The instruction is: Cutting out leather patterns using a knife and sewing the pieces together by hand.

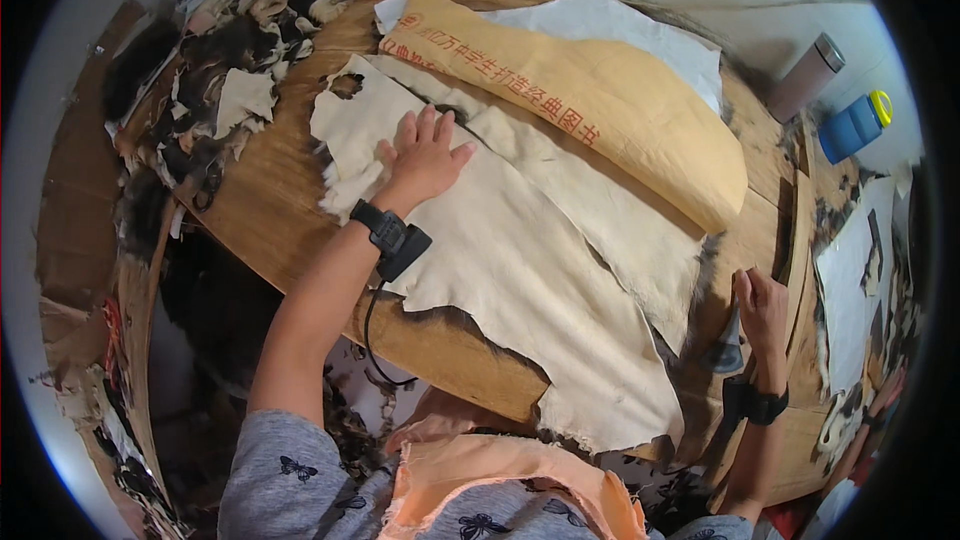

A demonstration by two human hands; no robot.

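My left hand (428, 155) lies flat with fingers spread on a cream-coloured animal hide (510, 260), near its upper left part. The hide is skin side up, with dark fur showing along some edges. Beyond it and partly under the paper lies a second pale hide piece (610, 250). Off to the right, my right hand (762, 310) is closed, its fingers bent round the narrow end of a tool with a grey, flared, fan-shaped blade (725, 350). That blade points down beside the wooden board, apart from the hides. Most of its handle is hidden in my fist.
A curled tan paper sheet (570, 100) with red print covers the hides' far side. Scraps of fur and hide (245, 100) heap up at the left, with scissors (206, 186) nearby. A pinkish flask (806, 78) and a blue bottle (850, 128) stand back right. Another person's hand (886, 392) shows far right.
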